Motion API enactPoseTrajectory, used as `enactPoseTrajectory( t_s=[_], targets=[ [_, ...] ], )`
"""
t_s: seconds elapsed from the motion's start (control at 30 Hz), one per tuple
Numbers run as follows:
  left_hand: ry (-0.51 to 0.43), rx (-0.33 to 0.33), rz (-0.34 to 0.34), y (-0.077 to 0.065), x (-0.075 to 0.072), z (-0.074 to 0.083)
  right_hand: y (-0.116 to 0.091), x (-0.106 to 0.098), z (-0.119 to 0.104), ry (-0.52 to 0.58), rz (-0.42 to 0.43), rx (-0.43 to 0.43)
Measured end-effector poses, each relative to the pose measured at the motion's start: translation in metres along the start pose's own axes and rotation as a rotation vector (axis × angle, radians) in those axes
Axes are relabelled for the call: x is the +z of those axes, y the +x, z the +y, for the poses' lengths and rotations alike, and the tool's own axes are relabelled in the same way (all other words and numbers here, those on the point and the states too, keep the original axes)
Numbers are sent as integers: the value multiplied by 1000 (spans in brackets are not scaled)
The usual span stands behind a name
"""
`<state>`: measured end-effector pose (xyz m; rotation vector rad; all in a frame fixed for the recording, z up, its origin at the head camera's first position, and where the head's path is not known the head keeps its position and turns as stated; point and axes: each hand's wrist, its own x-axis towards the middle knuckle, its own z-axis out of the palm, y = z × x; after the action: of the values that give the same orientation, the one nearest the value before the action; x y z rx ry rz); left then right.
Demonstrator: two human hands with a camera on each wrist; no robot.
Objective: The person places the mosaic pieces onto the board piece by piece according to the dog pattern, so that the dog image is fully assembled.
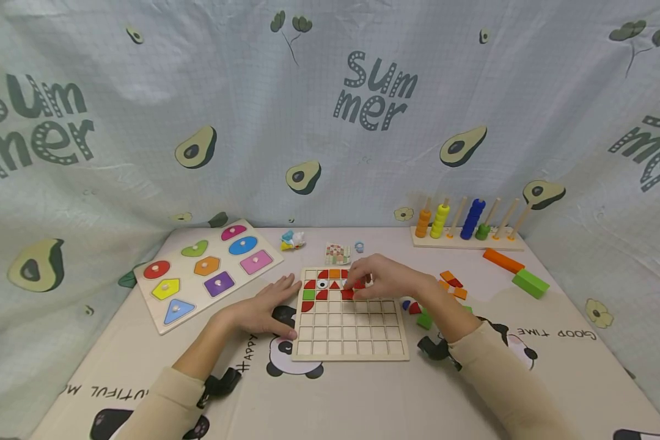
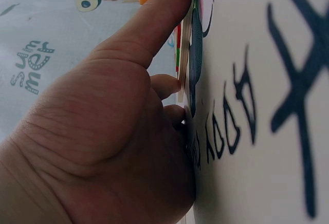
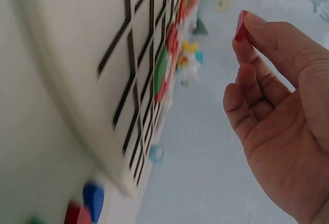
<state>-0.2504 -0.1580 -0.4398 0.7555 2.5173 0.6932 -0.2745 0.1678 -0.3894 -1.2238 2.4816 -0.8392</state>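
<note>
A wooden grid board (image 1: 367, 348) lies flat on the table, with red, green, orange and white-and-black pieces set in its upper rows. My right hand (image 1: 386, 276) hovers over those rows and pinches a small red piece (image 3: 240, 26) between thumb and forefinger. In the right wrist view that piece is clear of the board, and its full outline is hard to make out. My left hand (image 1: 264, 310) rests at the board's left edge with fingers extended; its thumb and fingertips touch the edge in the left wrist view (image 2: 108, 111).
Loose orange pieces (image 1: 460, 294), a blue piece (image 1: 406, 304) and green pieces (image 1: 425, 320) lie right of the board. Behind stand a pattern card (image 1: 338, 253) and a peg counter (image 1: 467, 243). A knobbed shape puzzle (image 1: 198, 293) lies left; a green block (image 1: 530, 283) lies right.
</note>
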Motion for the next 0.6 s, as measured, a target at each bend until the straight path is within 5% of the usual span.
enactPoseTrajectory(
  t_s=[0.27,0.6],
  targets=[
    [2,-8,-4,0,0,0,37,26,-15,-39,-93,-29],
    [5,4,0,0,0,-3,54,41,-18,-200,-106,-62]
  ],
)
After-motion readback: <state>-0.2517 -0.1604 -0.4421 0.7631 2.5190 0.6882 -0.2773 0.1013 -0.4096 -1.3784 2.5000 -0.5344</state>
